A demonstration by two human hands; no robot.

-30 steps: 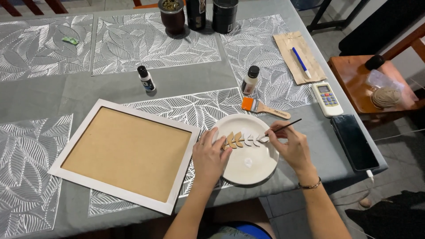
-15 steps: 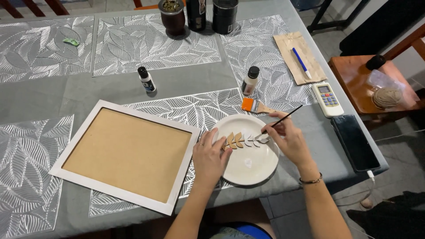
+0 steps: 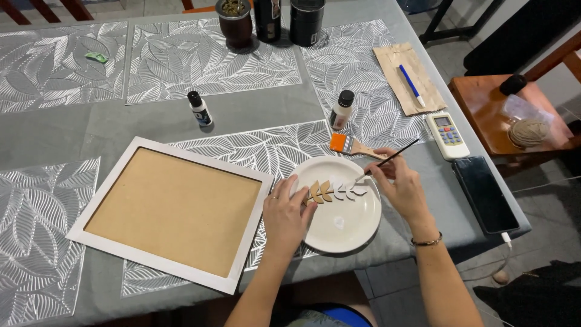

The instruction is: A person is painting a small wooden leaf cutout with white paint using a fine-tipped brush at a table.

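On the grey table, two small white bottles with black caps are being kept upright: one beyond the frame, the other just above the plate. A brown paper packet is being used as a rest for a blue pen at the right. A white remote control and a dark phone are being left along the right edge, and a flat brush with an orange ferrule is lying just beyond the plate. A white-bordered frame with a brown panel is being kept left of the plate, close beside it. Three dark vessels are standing at the far edge.

A leaf-shaped cutout, partly tan and partly white, is being held down on the white plate by the left hand, whose fingertips are pressed on its tan end. A thin paintbrush is being pinched in the closed fingers of the right hand, with its tip set at the white end of the cutout.
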